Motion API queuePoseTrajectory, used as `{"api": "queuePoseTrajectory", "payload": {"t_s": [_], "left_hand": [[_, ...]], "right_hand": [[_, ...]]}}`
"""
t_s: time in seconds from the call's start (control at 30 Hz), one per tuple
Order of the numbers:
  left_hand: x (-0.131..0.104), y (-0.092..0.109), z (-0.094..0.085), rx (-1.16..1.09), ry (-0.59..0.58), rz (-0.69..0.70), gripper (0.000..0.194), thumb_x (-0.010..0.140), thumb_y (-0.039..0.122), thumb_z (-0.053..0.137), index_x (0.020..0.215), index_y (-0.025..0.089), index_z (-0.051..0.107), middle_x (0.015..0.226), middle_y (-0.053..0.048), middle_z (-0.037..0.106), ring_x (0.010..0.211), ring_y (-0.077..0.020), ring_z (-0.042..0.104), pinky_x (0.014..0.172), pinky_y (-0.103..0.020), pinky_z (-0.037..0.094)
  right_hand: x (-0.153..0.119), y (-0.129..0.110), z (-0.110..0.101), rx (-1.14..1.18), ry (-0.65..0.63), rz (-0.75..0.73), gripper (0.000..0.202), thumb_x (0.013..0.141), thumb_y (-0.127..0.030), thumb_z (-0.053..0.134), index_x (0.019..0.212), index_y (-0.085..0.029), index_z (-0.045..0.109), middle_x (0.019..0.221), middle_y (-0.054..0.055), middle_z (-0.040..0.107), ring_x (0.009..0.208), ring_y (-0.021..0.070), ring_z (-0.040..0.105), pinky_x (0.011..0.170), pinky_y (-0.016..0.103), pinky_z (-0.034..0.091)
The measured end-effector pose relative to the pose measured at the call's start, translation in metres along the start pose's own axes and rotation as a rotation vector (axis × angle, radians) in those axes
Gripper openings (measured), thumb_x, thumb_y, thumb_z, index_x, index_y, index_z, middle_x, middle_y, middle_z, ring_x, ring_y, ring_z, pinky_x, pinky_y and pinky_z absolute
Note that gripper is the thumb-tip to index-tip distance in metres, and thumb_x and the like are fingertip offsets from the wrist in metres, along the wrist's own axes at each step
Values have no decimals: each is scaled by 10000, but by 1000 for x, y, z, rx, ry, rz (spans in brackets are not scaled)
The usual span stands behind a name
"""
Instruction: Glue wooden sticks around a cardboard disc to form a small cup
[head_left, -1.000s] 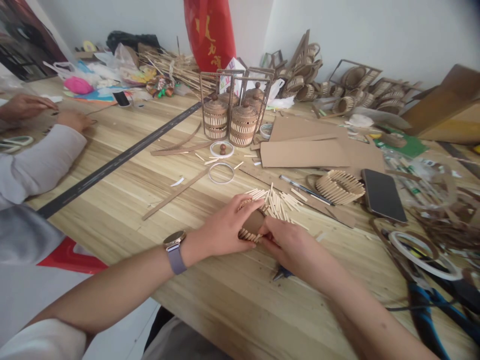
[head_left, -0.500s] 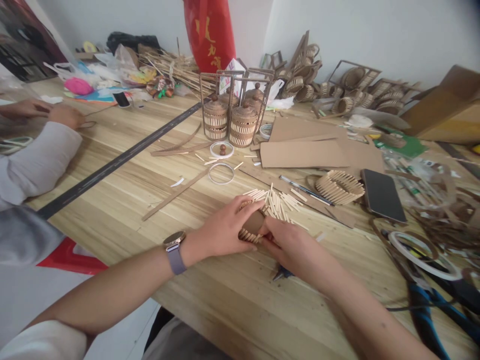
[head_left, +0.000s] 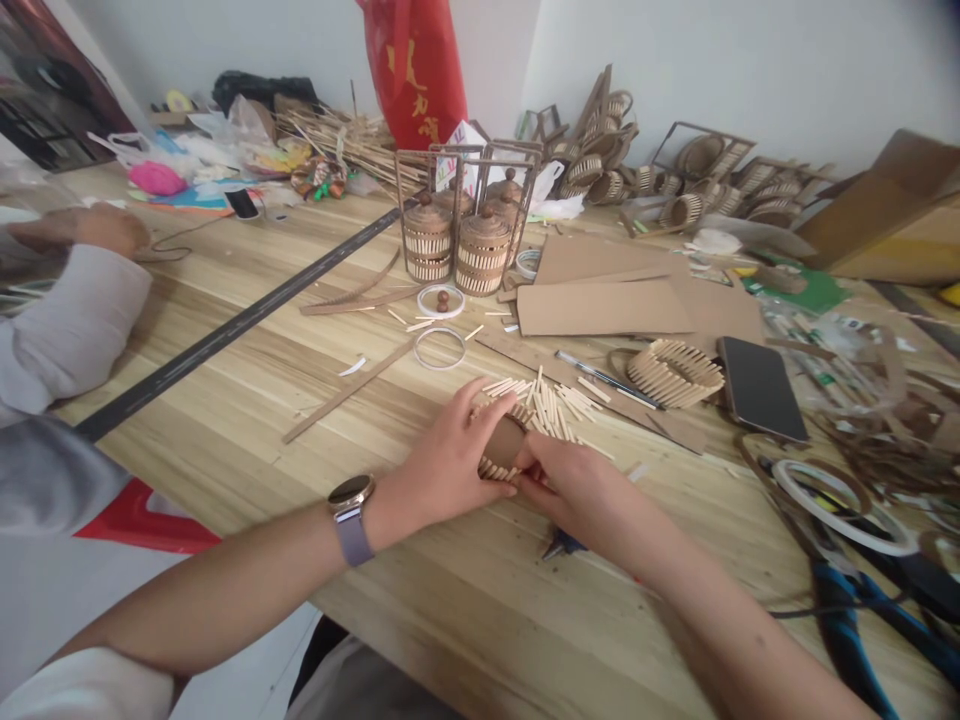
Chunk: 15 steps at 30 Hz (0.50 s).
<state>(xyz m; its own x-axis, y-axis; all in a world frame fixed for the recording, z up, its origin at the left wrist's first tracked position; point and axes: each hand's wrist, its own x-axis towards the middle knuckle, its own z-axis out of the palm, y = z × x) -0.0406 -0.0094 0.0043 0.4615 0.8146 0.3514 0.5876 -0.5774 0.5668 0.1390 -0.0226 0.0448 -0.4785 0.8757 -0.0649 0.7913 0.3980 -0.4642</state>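
1. Wooden table point(head_left: 247, 400): pale, grained top spanning most of the frame, carrying the items listed below.
2. Cardboard sheets point(head_left: 600, 308): flat brown pieces, overlapping, right of the upper centre.
3. Lidded containers point(head_left: 484, 255): upper centre; walls of pale sticks and brown bands, each lid topped by a round knob, standing within thin brown upright frames.
4. Red bag point(head_left: 416, 70): top centre, behind the containers, marked in gold.
5. Co-worker's sleeve point(head_left: 75, 320): light grey, at the left edge; the hands beyond it are blurred.
6. Left hand point(head_left: 450, 450): centre of the frame, a watch point(head_left: 351, 490) on its wrist; fingers and thumb curved in a C about the stick-edged disc, gripping it from the left.
7. Right hand point(head_left: 566, 480): just right of centre; thumb and fingertips pinched together at the disc's right edge. Whether a separate stick lies between them cannot be told.
8. Phone point(head_left: 763, 388): dark, lying flat at centre right.
9. Stick ring point(head_left: 675, 373): pale sticks in a round wall, just left of the phone.
10. Stick-edged disc point(head_left: 502, 445): centre of the frame, between both hands; brown face, short sticks along its lower rim.
11. Loose sticks point(head_left: 551, 405): scattered just beyond the hands.
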Motion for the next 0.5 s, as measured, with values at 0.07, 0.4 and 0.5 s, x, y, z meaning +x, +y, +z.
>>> {"api": "queuePoseTrajectory", "payload": {"t_s": [0.07, 0.4, 0.5], "left_hand": [[-1, 2, 1, -8, 14, -26, 990, 624, 264, 832, 1423, 262, 246, 1483, -152, 207, 1368, -363, 259, 1074, -542, 352], [-5, 10, 5, 26, 55, -51, 931, 690, 185, 753, 1441, 244, 206, 1497, -158, 117, 1369, -352, 256, 1083, -520, 343], [-6, 10, 6, 36, 53, -48, 924, 690, 172, 740, 1440, 235, 204, 1493, -163, 109, 1363, -351, 266, 1077, -509, 351]], "right_hand": [[0, 1, 1, 4, 1, -3, 124, 783, -101, 571, 757, -203, 506, 696, -6, 636, 609, 132, 565, 537, 212, 346], [1, 1, 1, 14, -6, -16, 134, 781, -96, 548, 742, -207, 484, 671, -15, 603, 598, 126, 535, 542, 218, 341], [1, 2, 2, 17, 3, -25, 134, 776, -91, 545, 742, -206, 487, 671, -16, 602, 600, 125, 539, 537, 216, 338]]}}
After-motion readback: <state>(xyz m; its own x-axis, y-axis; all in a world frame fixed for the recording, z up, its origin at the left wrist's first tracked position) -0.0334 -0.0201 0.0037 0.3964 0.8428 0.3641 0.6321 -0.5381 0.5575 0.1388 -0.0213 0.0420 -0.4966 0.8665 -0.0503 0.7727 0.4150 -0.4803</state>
